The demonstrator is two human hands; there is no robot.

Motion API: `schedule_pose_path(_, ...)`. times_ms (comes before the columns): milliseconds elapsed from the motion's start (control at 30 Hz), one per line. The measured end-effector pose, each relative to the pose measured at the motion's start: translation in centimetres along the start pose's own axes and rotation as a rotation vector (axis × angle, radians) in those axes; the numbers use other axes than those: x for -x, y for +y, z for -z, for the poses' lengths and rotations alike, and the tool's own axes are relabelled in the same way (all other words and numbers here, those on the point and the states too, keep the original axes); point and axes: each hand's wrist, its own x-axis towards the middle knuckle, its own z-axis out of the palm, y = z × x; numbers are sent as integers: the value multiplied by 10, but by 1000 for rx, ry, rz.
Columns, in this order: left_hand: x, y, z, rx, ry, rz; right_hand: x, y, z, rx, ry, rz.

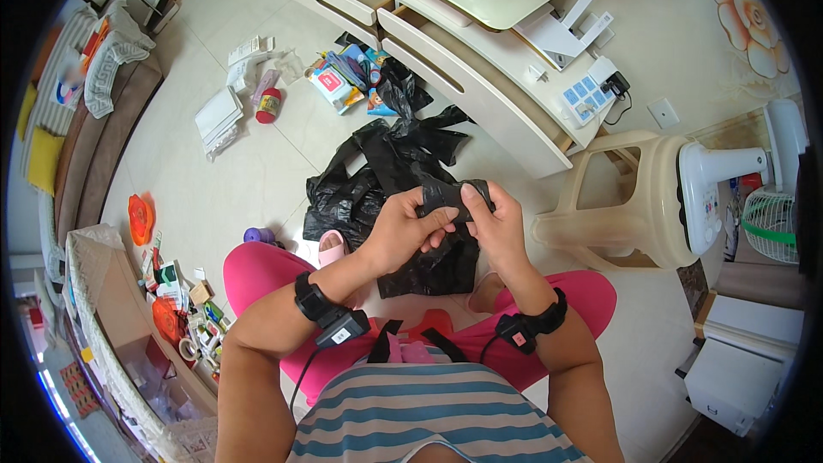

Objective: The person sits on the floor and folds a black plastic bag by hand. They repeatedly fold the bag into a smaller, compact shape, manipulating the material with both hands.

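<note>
In front of me, my left hand and my right hand are close together, both closed on a black plastic bag. The part between my fingers looks gathered or folded, with my thumbs pressing on it from above. Beneath my hands a pile of black plastic bags spreads over the floor between my feet. Whether the held piece joins the pile cannot be made out. Past the pile lie a white and pink wipes pack and another crumpled black bag.
Open drawers of a white cabinet run along the far right. A beige plastic stool lies to my right. On the floor are a red-lidded jar and a stack of white packets. At left stands a box beside scattered small items.
</note>
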Motion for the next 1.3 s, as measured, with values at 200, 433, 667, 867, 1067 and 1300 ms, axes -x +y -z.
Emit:
schedule_pose_path(200,1,-6,-1,-54,12,-59,1,-5,-3,-49,6,-42)
schedule_pose_path(433,-1,10,1,103,-2,114,0,1,-1,101,4,158)
schedule_pose_path(667,-3,-7,4,56,26,-4,0,5,-1,236,-2,177)
schedule_pose_path(867,-2,-9,1,-218,155,-188,2,-12,0,-46,-79,-192)
schedule_pose_path(1067,-3,-5,-3,33,158,-13,-2,7,-4,90,27,154)
schedule_pose_path(1300,-3,4,2,317,42,228,-5,20,3,263,65,277)
